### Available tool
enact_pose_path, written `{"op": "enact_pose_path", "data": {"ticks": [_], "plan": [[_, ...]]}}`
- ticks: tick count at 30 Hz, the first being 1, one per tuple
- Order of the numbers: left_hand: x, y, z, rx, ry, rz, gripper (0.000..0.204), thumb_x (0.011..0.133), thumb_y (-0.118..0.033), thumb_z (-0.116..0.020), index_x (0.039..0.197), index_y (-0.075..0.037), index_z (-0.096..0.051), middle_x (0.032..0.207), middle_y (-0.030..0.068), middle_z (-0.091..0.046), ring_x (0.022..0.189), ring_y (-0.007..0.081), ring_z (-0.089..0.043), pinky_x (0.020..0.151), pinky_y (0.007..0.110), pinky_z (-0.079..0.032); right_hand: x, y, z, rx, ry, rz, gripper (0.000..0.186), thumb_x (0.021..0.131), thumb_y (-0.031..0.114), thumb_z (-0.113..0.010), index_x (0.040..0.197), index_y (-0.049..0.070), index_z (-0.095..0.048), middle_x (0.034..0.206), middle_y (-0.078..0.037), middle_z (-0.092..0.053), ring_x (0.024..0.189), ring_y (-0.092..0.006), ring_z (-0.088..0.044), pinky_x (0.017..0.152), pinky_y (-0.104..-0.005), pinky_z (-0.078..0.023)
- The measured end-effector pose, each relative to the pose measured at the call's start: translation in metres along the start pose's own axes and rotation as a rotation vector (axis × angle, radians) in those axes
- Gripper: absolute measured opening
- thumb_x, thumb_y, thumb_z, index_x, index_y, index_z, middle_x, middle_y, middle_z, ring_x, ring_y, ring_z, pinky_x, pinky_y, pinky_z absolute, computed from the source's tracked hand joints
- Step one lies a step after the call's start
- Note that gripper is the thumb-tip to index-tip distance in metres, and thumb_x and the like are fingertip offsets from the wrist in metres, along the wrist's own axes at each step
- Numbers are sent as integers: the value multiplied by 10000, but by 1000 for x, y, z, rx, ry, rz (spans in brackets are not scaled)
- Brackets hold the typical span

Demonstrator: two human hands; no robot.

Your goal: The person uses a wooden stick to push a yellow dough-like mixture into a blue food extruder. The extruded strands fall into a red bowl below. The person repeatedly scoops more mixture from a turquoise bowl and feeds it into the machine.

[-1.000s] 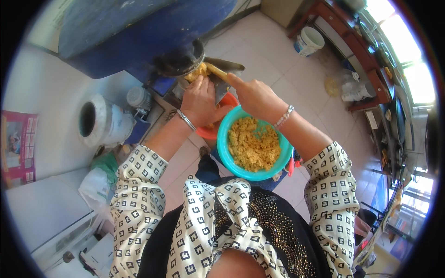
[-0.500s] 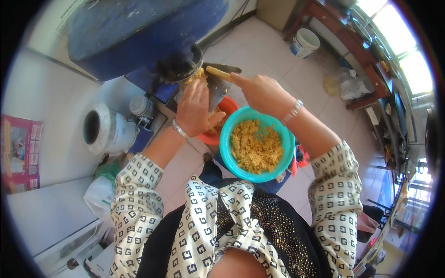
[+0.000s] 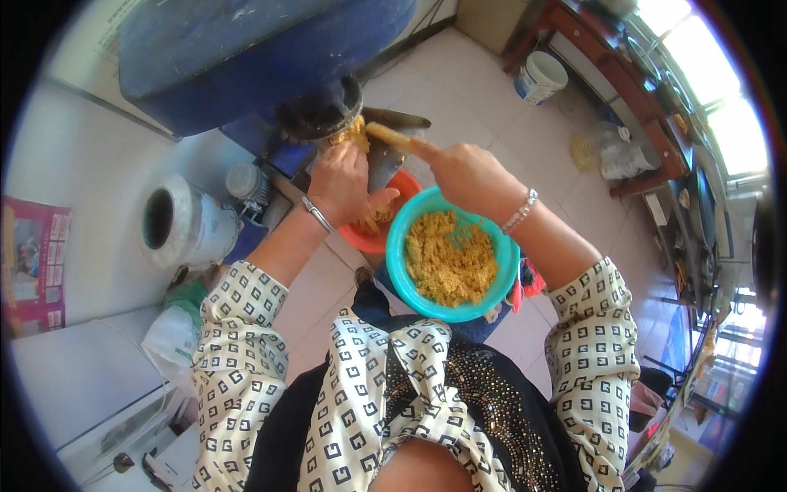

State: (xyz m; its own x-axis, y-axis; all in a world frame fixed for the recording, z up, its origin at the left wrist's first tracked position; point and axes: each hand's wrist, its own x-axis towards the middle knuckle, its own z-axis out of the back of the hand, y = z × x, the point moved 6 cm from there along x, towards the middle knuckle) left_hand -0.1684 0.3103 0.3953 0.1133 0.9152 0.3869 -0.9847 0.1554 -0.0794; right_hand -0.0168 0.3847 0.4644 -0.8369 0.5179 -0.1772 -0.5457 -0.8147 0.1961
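Note:
A dark machine outlet [image 3: 320,111] on the blue machine [image 3: 262,57] has yellow, crumbly material [image 3: 357,131] at its mouth, above a metal chute [image 3: 385,160]. My left hand [image 3: 340,180] touches that material with fingertips, fingers extended and thumb apart. My right hand [image 3: 471,180] grips a wooden stick [image 3: 389,135], its far end beside the material. Below, an orange basin [image 3: 369,242] holds yellow pieces, and a turquoise basin [image 3: 447,310] full of yellow crumbly mixture sits nearer my body, partly under my right wrist.
A white cylindrical container [image 3: 188,221] and a motor [image 3: 246,184] stand at left, near a plastic sack [image 3: 168,344]. A white bucket [image 3: 541,78], wooden desk [image 3: 586,45] and plastic jugs [image 3: 623,156] line the back right, by bright windows.
My left hand dipped slightly away from the outlet and has come back to it. The stick in my right hand has shifted a little. The view has moved slightly.

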Motion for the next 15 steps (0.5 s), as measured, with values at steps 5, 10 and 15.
{"op": "enact_pose_path", "data": {"ticks": [5, 10, 15], "plan": [[-1, -8, 4, -3, -102, -56, 831, 780, -646, -679, 1078, 128, -625, 1154, 309, -635, 1190, 409, -579, 1057, 460, -428, 20, 2, -9, 49, 34, -58, 647, 849, 76, -615, 1456, 28, -397, 797, -193, -686, 761, -371, -696, 648, -452, -551], [3, -14, 3, -9, -111, -89, 811, 781, -625, -686, 1073, 129, -617, 1147, 314, -630, 1182, 425, -572, 1046, 471, -434, 28, 17, -12, 45, 87, -26, 676, 845, 104, -652, 1451, -17, -379, 841, -201, -695, 807, -368, -703, 682, -454, -558], [14, -14, 3, -83, -32, -70, 788, 800, -601, -683, 1077, 134, -611, 1103, 293, -634, 1157, 429, -570, 1037, 475, -438, 30, 16, -15, 48, 68, -6, 649, 854, 125, -654, 1436, -4, -399, 865, -207, -695, 823, -370, -701, 690, -452, -557]]}}
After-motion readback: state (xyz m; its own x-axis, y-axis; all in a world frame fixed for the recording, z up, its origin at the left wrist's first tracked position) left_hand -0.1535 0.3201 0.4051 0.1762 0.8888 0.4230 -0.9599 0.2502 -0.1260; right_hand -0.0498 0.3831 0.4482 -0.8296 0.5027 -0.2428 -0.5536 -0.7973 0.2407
